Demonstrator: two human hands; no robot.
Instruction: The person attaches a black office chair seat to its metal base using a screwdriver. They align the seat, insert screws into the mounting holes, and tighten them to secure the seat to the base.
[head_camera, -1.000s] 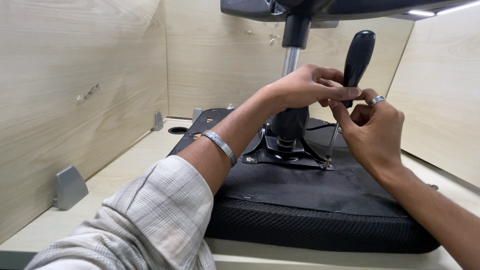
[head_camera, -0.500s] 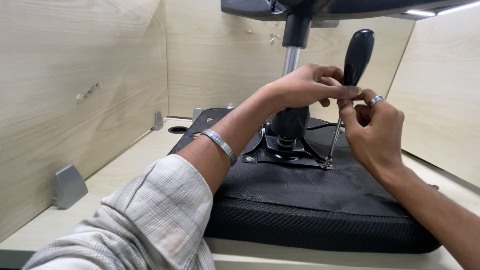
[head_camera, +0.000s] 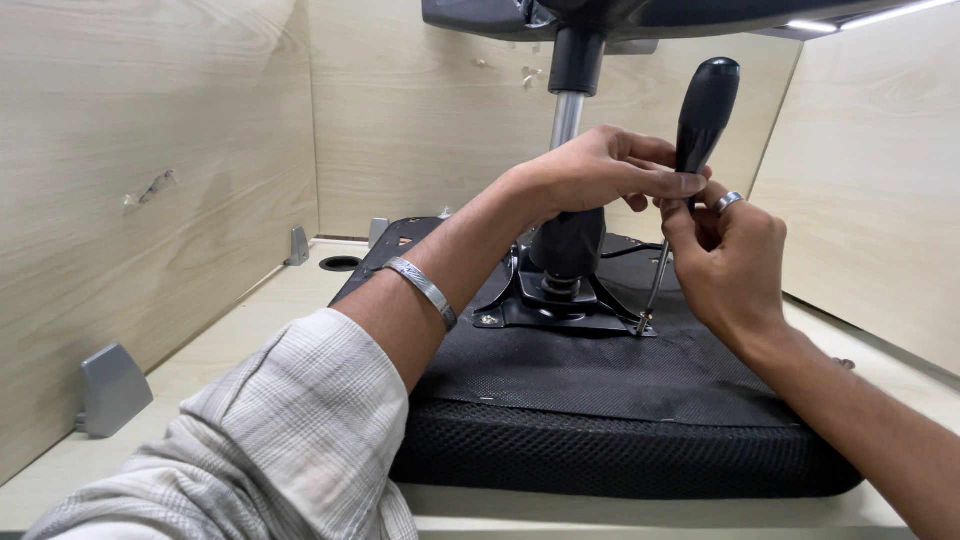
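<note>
A black office chair seat (head_camera: 620, 410) lies upside down on a light desk. Its black metal mounting plate (head_camera: 560, 312) and gas cylinder column (head_camera: 567, 120) stick up from the middle. A screwdriver with a black handle (head_camera: 705, 105) stands tilted, its tip on a screw (head_camera: 640, 326) at the plate's right corner. My right hand (head_camera: 725, 265), with a ring, grips the lower handle and shaft. My left hand (head_camera: 600, 170), a metal bracelet on its wrist, reaches over the column and pinches the handle with its fingertips.
Wooden partition walls (head_camera: 150, 180) enclose the desk on the left, back and right. Grey metal brackets (head_camera: 110, 388) hold the left wall. A round cable hole (head_camera: 341, 263) lies at the back left. The chair base (head_camera: 640, 15) hangs overhead.
The screwdriver handle has tipped very slightly and my fingers have shifted a little on it. The tip stays on the same screw.
</note>
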